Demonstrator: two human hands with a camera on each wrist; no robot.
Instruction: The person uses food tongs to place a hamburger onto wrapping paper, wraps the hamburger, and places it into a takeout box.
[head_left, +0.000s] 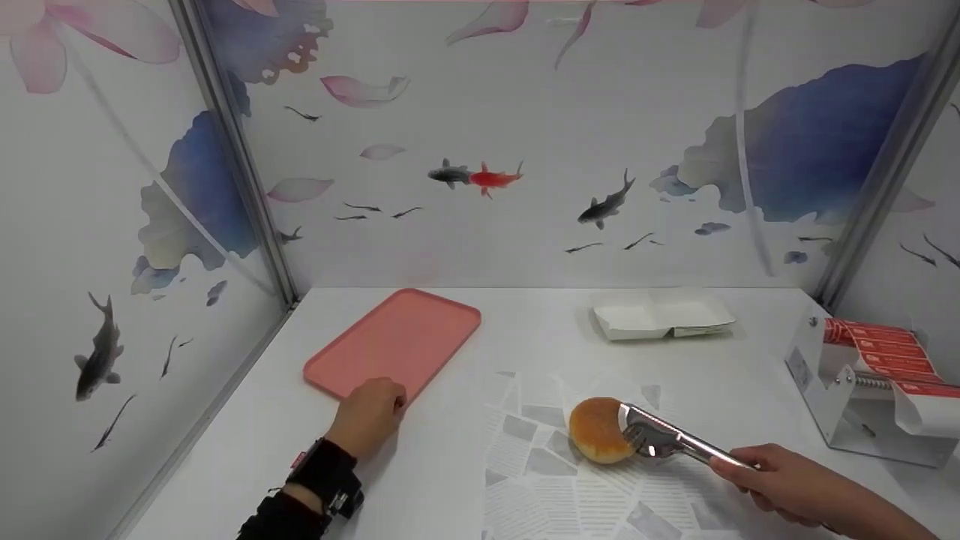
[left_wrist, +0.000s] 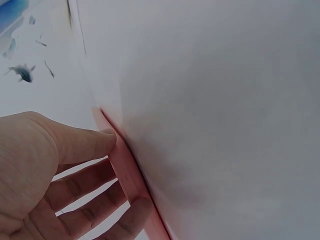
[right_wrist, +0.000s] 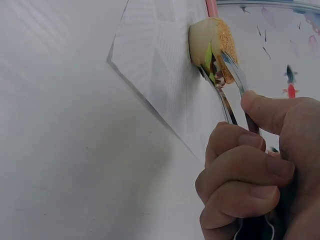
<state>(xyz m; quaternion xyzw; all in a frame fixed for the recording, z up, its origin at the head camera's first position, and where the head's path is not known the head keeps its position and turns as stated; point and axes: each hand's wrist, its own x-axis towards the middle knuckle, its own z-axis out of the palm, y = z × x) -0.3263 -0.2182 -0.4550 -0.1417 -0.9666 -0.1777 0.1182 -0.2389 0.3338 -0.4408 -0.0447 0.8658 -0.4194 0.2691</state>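
Note:
My left hand [head_left: 367, 416] pinches the near rim of a pink rectangular tray [head_left: 397, 337]. In the left wrist view its thumb and fingers [left_wrist: 82, 145] lie on either side of the tray's rim [left_wrist: 125, 172]. My right hand [head_left: 795, 480] grips metal tongs [head_left: 690, 442], whose ends are at the right side of a round golden bun [head_left: 596, 427]. From the right wrist, the bun [right_wrist: 202, 45] shows a green leaf and dark filling at its side, with one tong arm [right_wrist: 235, 75] against its top. The bun is over a sheet of newsprint-patterned paper [head_left: 540, 480].
A white open box [head_left: 637, 322] sits at the back right of the white table [head_left: 247, 450]. A metal dispenser [head_left: 847, 397] with a roll of red-and-white labels [head_left: 885, 349] stands at the right edge. Patterned wall panels [head_left: 525, 127] enclose the back and sides.

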